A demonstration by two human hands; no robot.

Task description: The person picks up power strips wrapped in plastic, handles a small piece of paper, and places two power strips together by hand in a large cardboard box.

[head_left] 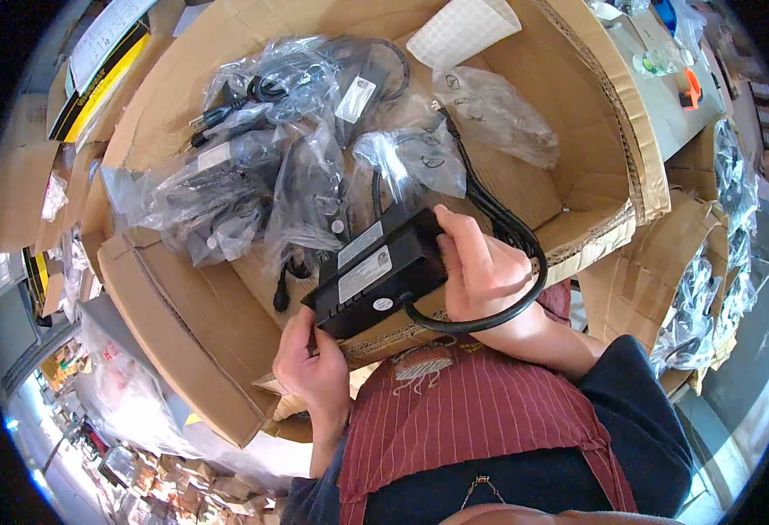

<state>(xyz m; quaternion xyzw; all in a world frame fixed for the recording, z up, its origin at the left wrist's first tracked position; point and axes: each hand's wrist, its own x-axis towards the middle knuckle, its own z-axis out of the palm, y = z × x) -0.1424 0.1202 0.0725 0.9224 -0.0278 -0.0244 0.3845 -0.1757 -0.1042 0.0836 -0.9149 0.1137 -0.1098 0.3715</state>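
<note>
Both my hands hold a black power adapter [402,273] tilted over the near edge of a large open cardboard box [524,188]. White labels and a small round sticker show on its casing. My left hand [307,357] pinches its lower left end. My right hand [482,273] grips the upper right end, fingers bent around the corner. A thick black cable [524,236] leaves the adapter, loops around my right wrist and runs back into the box toward a plug. Inside the box lie several more black adapters [356,98] with cords, many in clear plastic bags [306,166].
A white sticker sheet [463,33] leans at the box's far side, near an empty-looking plastic bag [498,114]. At the upper right, a grey table [664,96] carries an orange-handled tool [691,89]. More cardboard boxes [634,262] with bagged items stand right; plastic wrap [131,381] lies left.
</note>
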